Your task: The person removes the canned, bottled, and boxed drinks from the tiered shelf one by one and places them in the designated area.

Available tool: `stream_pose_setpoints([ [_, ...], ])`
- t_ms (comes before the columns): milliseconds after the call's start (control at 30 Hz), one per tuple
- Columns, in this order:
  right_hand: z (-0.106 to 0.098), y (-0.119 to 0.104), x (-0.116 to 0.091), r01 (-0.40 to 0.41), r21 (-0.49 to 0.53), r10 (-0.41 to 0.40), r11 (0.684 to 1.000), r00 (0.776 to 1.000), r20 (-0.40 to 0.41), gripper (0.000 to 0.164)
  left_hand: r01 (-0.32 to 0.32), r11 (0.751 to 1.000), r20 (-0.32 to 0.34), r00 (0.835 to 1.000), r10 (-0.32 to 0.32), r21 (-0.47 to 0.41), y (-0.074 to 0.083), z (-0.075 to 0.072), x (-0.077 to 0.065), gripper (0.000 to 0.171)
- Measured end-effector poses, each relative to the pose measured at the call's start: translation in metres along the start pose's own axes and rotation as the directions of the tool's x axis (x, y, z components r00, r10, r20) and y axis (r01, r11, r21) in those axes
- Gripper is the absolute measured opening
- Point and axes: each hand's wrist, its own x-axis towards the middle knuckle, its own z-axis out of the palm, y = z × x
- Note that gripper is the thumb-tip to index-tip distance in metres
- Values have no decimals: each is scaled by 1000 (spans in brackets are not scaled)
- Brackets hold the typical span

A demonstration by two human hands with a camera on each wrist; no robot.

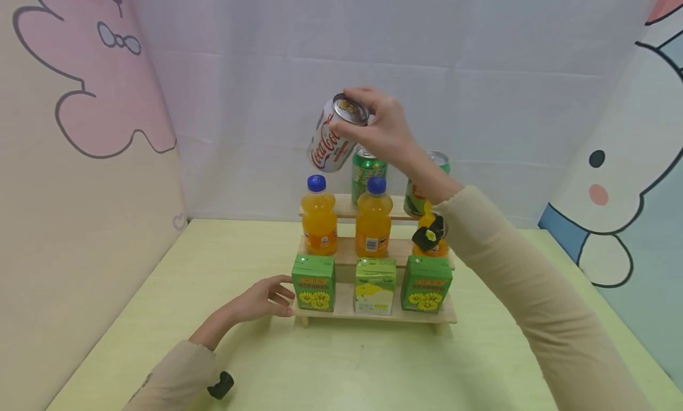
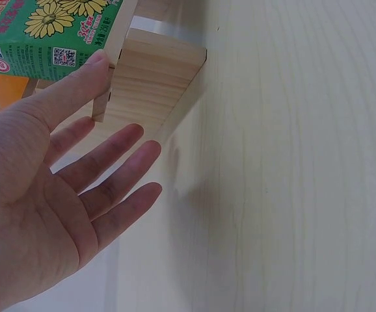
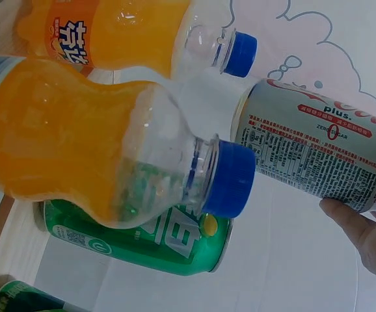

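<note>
My right hand [image 1: 381, 123] grips a white Coca-Cola can [image 1: 333, 139] near its top, thumb on one side and fingers on the other. The can is tilted and held in the air above the stepped wooden shelf [image 1: 347, 307]. In the right wrist view, the can's printed back [image 3: 311, 146] faces the camera. At the shelf's lower left end, my left hand [image 1: 261, 301] has its fingers spread, beside a green juice carton [image 1: 313, 283]. Its thumb [image 2: 87, 81] lies at the board's edge in the left wrist view.
Three cartons line the bottom step, including the middle one [image 1: 375, 286]. Orange soda bottles with blue caps, like the left one [image 1: 319, 224], stand on the middle step. Green cans [image 1: 368, 177] stand on the top step. A white curtain [image 1: 256, 132] hangs behind.
</note>
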Motion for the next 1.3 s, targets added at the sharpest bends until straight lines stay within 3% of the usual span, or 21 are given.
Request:
stream_pose_setpoints([
  [867, -48, -2, -21, 10, -67, -20, 998, 990, -142, 49, 2, 1000, 4, 1000, -2, -17, -2, -2, -2, 74],
  [1300, -67, -3, -31, -43, -139, 16, 989, 982, -186, 50, 1, 1000, -4, 1000, -1, -12, -2, -1, -1, 73],
])
